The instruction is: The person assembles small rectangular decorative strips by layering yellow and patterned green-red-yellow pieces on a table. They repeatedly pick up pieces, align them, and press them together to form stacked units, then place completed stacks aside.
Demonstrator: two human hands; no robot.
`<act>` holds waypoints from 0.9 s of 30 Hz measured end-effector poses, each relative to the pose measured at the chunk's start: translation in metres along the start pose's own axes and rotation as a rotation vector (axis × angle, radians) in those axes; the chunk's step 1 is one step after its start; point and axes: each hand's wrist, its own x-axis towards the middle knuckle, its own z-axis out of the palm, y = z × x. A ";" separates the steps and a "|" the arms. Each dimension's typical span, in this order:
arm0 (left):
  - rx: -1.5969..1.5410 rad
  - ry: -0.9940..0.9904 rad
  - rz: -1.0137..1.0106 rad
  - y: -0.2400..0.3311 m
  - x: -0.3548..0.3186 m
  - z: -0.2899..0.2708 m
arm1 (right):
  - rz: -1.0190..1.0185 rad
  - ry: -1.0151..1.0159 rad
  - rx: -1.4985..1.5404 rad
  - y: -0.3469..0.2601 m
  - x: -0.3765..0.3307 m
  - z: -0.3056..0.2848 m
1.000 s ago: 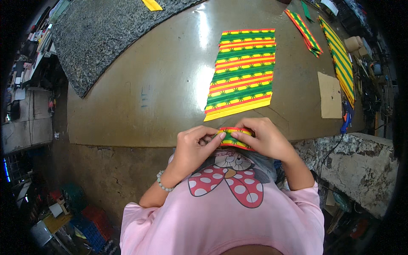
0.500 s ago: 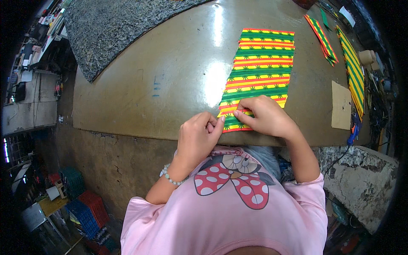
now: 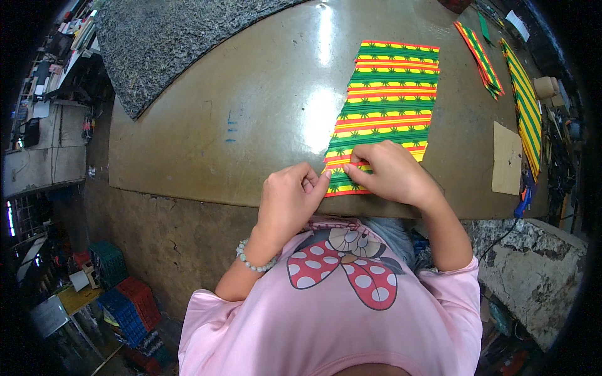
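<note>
Overlapping red, yellow and green striped strips printed with dark green leaf shapes lie in a column on the brown table, their left ends uneven. My left hand is closed at the left end of the nearest strip, its thumb and forefinger tip pinching the corner there. Over the same strip, my right hand has its thumb and bent forefinger closed on the upper edge; its other fingers are curled out of sight. Both hands stay close to the table's front edge.
A rough grey slab or mat covers the table's far left. To the right are a narrow striped bundle, a long green-yellow striped piece, a cardboard piece and a blue glue gun with a cord. Stacked plastic crates stand lower left.
Both hands keep nearly the same hold on the nearest strip. The view has shifted slightly, so the strips and the things at the right appear a little further right.
</note>
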 end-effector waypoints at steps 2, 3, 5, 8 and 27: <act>0.001 -0.017 -0.016 0.002 0.001 -0.002 | -0.003 0.001 -0.002 0.000 0.001 0.000; 0.007 -0.017 -0.005 0.003 0.002 -0.003 | -0.005 0.003 -0.002 0.000 0.001 0.000; 0.017 -0.043 -0.030 0.005 0.003 -0.004 | 0.000 -0.010 -0.002 0.001 0.001 0.000; 0.203 -0.032 -0.040 0.010 -0.003 0.001 | -0.012 -0.004 0.004 0.001 0.001 0.000; 0.561 0.055 0.721 -0.012 -0.007 0.009 | 0.119 0.062 0.022 0.024 -0.023 -0.020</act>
